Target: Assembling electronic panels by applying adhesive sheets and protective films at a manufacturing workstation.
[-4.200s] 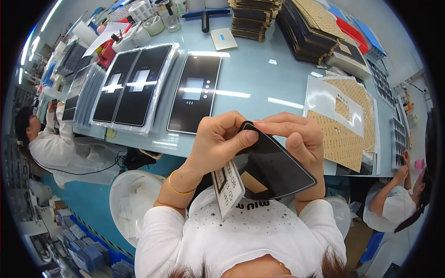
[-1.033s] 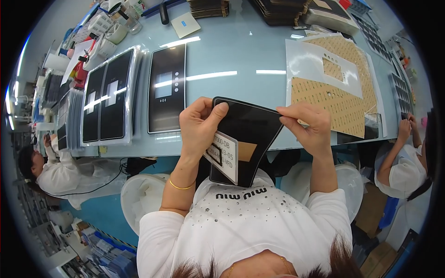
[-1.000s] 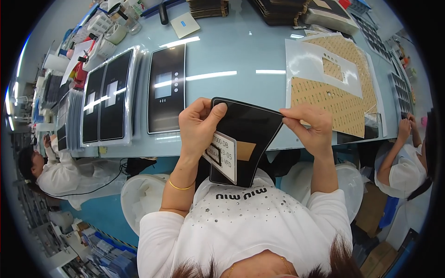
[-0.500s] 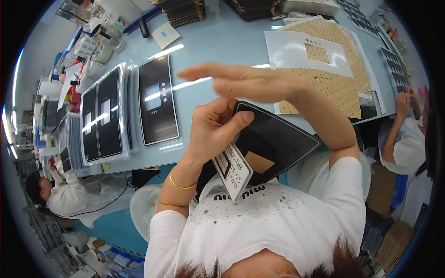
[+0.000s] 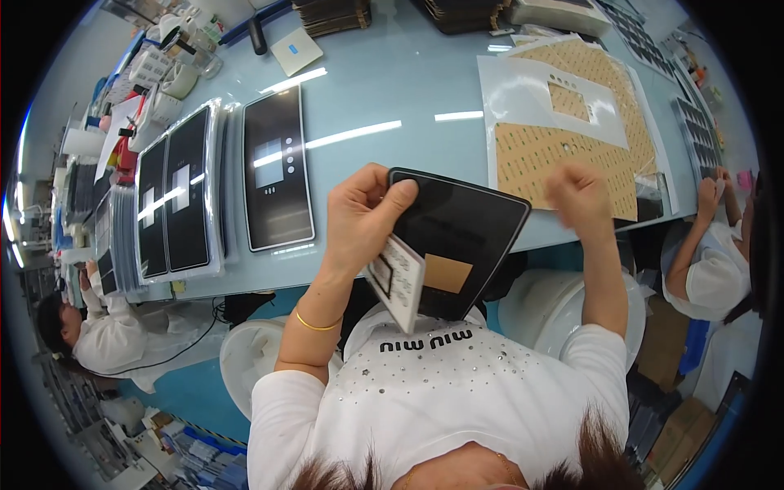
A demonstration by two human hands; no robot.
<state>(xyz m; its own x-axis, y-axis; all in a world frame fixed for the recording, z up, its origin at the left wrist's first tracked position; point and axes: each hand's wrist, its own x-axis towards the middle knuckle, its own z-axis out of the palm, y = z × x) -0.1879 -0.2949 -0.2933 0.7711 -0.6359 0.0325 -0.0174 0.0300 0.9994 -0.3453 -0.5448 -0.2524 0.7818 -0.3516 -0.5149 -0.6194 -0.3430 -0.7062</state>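
My left hand [image 5: 363, 214] is closed on the upper left corner of a black panel [image 5: 482, 220], thumb on its face. The panel has rounded corners, a thin light edge and a tan rectangle [image 5: 447, 273] low on it. It is tilted in front of my chest. A thick white card [image 5: 400, 286] with dark print sticks out below the same hand, overlapping the panel's left side. My right hand [image 5: 578, 196] is raised apart from the panel, beside the tan patterned sheet [image 5: 523, 159]. Its fingers are curled and blurred; what they hold, if anything, is hidden.
A black panel with a window [image 5: 278, 171] lies on the table [image 5: 384, 98], left of centre. Stacked panels in clear wrap [image 5: 188, 196] stand farther left. A white cut-out sheet [image 5: 523, 90] covers part of the tan sheets. Dark stacks [image 5: 331, 15] line the back; other people sit at both sides.
My right hand has swung from above my left hand to the right, its stretched fingers now curled. My left hand and the panel have shifted slightly left, uncovering more of the panel.
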